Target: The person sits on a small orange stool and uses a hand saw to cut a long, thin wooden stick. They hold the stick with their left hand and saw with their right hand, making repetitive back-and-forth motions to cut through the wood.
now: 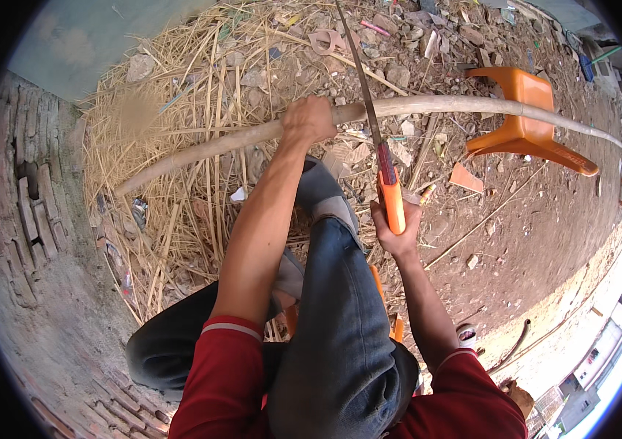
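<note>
A long, bare wooden pole (428, 106) runs across the view from left to right, slightly bowed. My left hand (308, 119) is wrapped round it, left of a darker band on the wood. In my right hand (398, 223) is a hand saw (391, 197) with an orange handle and a long, thin dark blade. The blade points away from me and crosses the pole just right of that darker band. Whether its teeth bite into the wood cannot be made out. One of my boots (318, 186) is close below the pole, near my left hand.
An orange plastic chair (534, 110) lies tipped over on the right, with the pole passing across it. Dry straw (179, 154) and rubble cover the ground ahead and left. A brick wall (33, 212) rises on the left. A broken orange tile (466, 178) lies right of the saw.
</note>
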